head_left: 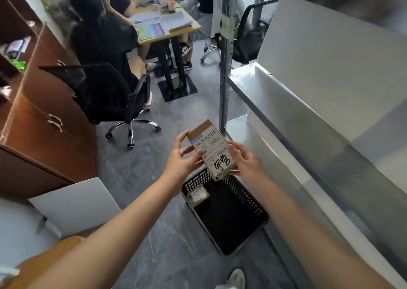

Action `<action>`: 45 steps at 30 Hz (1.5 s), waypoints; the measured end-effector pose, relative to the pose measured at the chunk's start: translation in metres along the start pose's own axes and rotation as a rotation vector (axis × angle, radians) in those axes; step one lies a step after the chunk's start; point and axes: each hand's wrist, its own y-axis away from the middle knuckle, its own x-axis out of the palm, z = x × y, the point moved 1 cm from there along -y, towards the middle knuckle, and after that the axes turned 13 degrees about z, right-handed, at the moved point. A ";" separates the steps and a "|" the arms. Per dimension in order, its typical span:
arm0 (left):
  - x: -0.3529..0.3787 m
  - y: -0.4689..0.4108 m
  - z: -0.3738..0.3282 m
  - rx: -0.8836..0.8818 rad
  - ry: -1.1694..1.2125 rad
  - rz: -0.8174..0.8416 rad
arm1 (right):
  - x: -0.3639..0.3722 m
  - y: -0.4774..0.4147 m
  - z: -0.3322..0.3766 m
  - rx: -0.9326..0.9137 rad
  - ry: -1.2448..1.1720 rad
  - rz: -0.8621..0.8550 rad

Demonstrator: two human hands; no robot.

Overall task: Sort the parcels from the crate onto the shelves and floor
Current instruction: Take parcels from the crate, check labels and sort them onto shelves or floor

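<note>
I hold a small cardboard parcel (211, 147) with a white shipping label and black handwriting, above the far end of a black plastic crate (253, 202) on the floor. My left hand (182, 156) grips its left edge with thumb and fingers. My right hand (244, 161) grips its right side, thumb on the label. One more small brown parcel (197, 197) lies in the crate's far left corner. The metal shelves (297, 117) run along the right, with white boxes on them.
A shelf upright (225, 68) stands just beyond the parcel. Several people sit at a desk (176, 27) ahead, with black office chairs (105, 94) around it. A brown cabinet (44, 112) is on the left, and a white box (74, 202) sits near left. My shoe (236, 278) shows below.
</note>
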 end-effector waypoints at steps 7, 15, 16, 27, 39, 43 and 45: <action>0.005 -0.090 0.035 -0.070 -0.077 -0.097 | -0.040 -0.075 -0.030 0.106 -0.009 -0.146; -0.022 -0.202 0.088 -0.227 -0.016 -0.164 | -0.054 -0.181 -0.073 0.229 -0.243 -0.455; -0.031 -0.217 0.097 -0.270 0.015 -0.157 | -0.057 -0.194 -0.079 0.229 -0.259 -0.486; -0.093 -0.307 0.323 -0.619 -0.110 -0.060 | -0.091 -0.342 -0.251 0.293 0.184 -0.268; -0.103 -0.356 0.592 -0.762 0.165 -0.364 | -0.094 -0.390 -0.540 0.257 1.006 0.021; -0.107 -0.363 0.624 -0.720 0.150 -0.372 | -0.091 -0.400 -0.571 0.149 1.341 -0.083; -0.111 -0.367 0.637 -0.729 0.136 -0.382 | -0.084 -0.409 -0.581 0.158 1.435 -0.089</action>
